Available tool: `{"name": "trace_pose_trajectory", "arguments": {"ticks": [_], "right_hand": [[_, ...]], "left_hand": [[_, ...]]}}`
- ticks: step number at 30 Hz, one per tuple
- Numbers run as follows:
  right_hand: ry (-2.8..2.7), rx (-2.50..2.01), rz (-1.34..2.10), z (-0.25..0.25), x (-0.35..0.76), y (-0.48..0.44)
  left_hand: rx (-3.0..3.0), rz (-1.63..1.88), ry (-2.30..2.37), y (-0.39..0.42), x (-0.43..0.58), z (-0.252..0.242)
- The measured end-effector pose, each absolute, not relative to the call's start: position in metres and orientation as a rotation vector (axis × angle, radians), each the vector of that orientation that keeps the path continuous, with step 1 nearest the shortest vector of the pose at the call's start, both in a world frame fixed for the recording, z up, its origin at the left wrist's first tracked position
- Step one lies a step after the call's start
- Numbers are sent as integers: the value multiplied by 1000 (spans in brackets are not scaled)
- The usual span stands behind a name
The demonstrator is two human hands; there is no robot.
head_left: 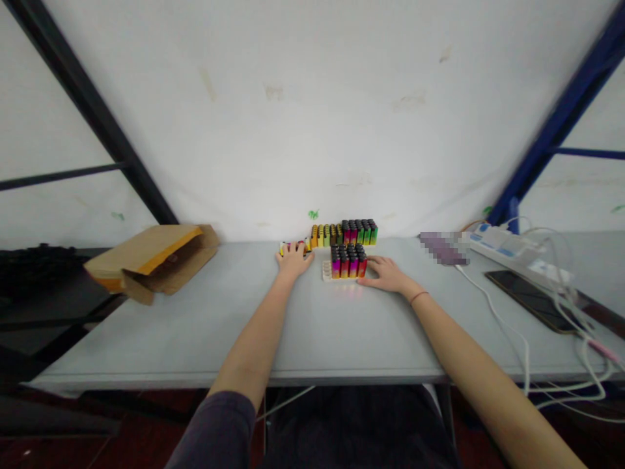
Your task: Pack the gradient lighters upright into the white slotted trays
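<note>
Upright lighters (348,262) with black tops and purple, red and yellow bodies stand in rows in a white tray (327,272), whose left end has bare slots. My right hand (388,275) holds this tray's right end, thumb at the front corner and fingers behind. My left hand (293,259) lies with fingers spread over a group of lighters (282,247), mostly hidden beneath it. Behind the front tray stand more lighters, yellow and brown ones (326,235) and red and green ones with black tops (360,231).
An open brown cardboard box (156,257) lies at the table's left. On the right are a phone (532,301), a pixelated object (444,249) with a white cable, and a white power strip (520,254) with tangled cords. A white wall (317,117) backs the grey table (351,332).
</note>
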State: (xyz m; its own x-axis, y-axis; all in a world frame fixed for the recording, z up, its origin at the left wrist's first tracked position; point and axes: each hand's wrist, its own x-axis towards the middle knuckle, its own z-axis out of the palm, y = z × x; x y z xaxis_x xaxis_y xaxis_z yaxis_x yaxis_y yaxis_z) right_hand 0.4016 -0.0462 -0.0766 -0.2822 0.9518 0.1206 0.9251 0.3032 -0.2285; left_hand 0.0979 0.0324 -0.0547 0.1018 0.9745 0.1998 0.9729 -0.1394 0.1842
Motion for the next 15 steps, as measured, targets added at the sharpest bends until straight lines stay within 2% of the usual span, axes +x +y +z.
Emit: {"name": "trace_pose_trajectory", "arguments": {"ticks": [8,15], "right_hand": [[-2337,-1727,185,-72,399,-49],[-2325,-1726,193,-68,397,-53]], "left_hand": [[2481,282,1869,62,88,-50],[2169,755,2142,57,78,-48]]}}
